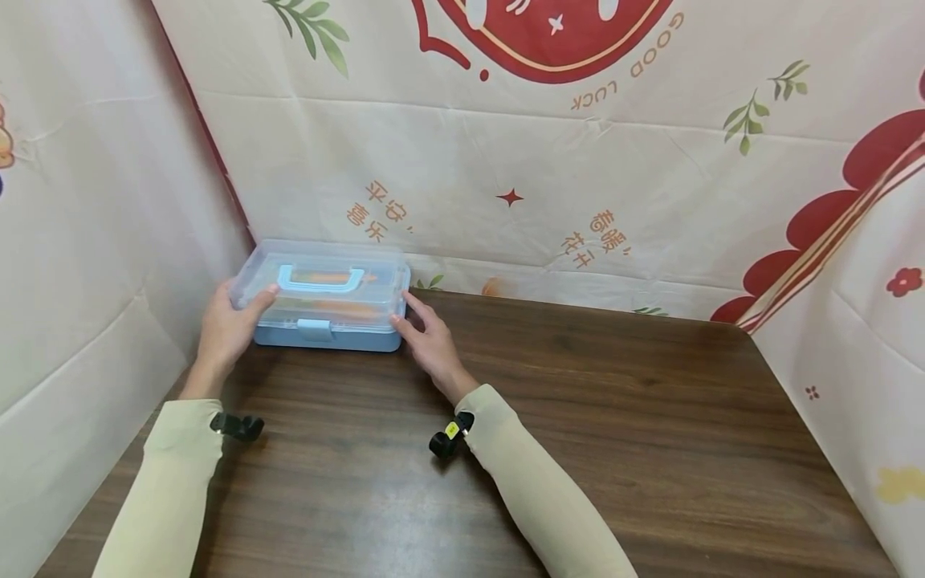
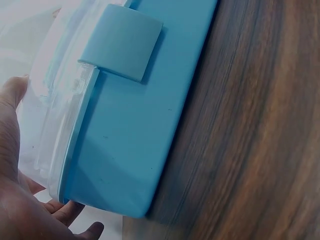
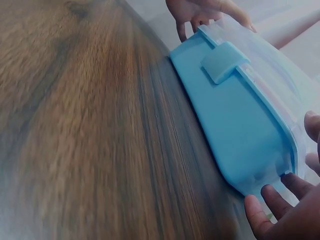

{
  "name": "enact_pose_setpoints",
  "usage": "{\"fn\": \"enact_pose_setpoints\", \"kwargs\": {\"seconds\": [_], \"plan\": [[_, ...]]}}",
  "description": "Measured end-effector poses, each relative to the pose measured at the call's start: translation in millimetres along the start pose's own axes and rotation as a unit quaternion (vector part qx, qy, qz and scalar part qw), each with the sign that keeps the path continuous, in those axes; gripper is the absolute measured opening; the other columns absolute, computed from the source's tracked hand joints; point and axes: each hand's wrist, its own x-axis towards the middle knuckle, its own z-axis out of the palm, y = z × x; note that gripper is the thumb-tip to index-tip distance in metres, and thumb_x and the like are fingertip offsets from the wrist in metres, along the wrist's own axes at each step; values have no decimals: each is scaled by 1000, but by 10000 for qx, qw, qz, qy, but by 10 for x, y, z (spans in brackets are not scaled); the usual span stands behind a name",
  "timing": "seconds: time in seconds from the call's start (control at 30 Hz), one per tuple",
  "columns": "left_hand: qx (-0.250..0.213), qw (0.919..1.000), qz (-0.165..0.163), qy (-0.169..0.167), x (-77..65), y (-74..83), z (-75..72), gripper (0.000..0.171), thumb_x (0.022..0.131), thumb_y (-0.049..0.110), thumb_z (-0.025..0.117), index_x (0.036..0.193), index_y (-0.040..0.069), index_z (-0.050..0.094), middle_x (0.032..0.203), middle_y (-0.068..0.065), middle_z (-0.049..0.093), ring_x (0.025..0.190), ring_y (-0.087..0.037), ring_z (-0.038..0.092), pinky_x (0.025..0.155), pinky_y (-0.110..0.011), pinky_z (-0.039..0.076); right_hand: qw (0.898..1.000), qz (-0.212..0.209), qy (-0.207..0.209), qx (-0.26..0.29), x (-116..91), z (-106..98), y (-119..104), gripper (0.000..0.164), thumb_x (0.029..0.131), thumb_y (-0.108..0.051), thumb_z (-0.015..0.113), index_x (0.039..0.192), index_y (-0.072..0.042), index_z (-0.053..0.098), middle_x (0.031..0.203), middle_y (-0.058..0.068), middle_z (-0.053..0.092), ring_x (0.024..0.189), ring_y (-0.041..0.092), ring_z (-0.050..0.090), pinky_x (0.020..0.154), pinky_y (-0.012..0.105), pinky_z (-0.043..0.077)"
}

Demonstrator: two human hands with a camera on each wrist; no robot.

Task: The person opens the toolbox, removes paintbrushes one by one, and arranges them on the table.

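A light blue plastic storage box (image 1: pixel 325 299) with a clear lid stands at the far left of the table. A light blue handle (image 1: pixel 354 281) lies folded on the lid, and orange shapes show faintly through it. My left hand (image 1: pixel 227 329) grips the left end, thumb on top of the lid and fingers at the side. At the right end my right hand (image 1: pixel 433 345) holds the box with thumb and fingers against its corner. The front latch (image 2: pixel 122 42) lies flat over the seam in the left wrist view.
The brown wooden table (image 1: pixel 578 417) extends to the right and toward me. A printed cloth (image 1: pixel 470 160) hangs close behind the box, and another cloth wall (image 1: pixel 87 241) rises at the left. Black wrist cameras (image 1: pixel 451 437) sit on both sleeves.
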Motion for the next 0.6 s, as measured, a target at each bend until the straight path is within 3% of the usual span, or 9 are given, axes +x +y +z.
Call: {"fn": "enact_pose_setpoints", "kwargs": {"seconds": [0.37, 0.6], "plan": [[292, 9995, 76, -109, -29, 54, 74, 101, 104, 65, 64, 171, 0, 28, 166, -32, 39, 144, -48, 41, 117, -72, 33, 9997, -107, -34, -219, -23, -154, 35, 57, 112, -36, 68, 166, -27, 52, 159, 11, 55, 134, 32, 57, 95, 46, 57], [403, 9986, 136, -316, -54, 117, 104, 105, 102, 70, 64, 172, 1, 27, 167, -32, 37, 144, -49, 41, 117, -75, 32, 9990, -243, -25, -371, -34, -259, 58, 57, 112, -35, 68, 166, -26, 53, 159, 12, 56, 135, 31, 58, 99, 45, 55]]}}
